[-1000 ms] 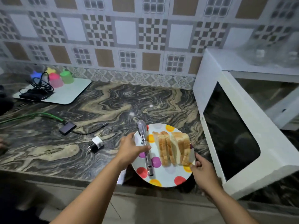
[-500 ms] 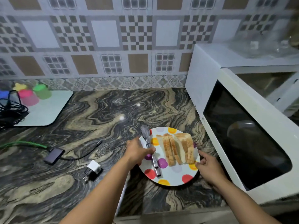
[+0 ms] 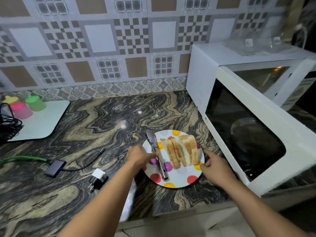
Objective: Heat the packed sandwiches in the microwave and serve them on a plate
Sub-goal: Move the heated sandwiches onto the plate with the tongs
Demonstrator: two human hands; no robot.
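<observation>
**Sandwiches on the dotted plate beside the open microwave**

Sandwiches, cut from white sliced bread and stood on edge in a tight row, occupy the far right part of a round white plate printed with red, yellow, orange and purple dots. That plate sits flat on the dark swirled marble counter, just left of the microwave.

Metal tongs lie across the plate's left half, their scalloped tips at the far rim and the hinged end toward the near rim, just left of the bread. The left hand comes in over the plate's left edge with its fingers curled around the middle of the tongs, thumb on top of the shaft. The right hand rests at the plate's right rim, fingers loosely together and bent, their tips against the edge near a yellow dot; whether they actually pinch the rim cannot be told.

The white microwave's door is swung open toward the camera, its dark window just right of the plate, and the lit cavity shows behind it.

Left of the plate on the counter lie a white plug adapter, a small dark hub with a green cable running off, and, farther away by the tiled wall, a pale board carrying pink, green and yellow capped containers.
</observation>
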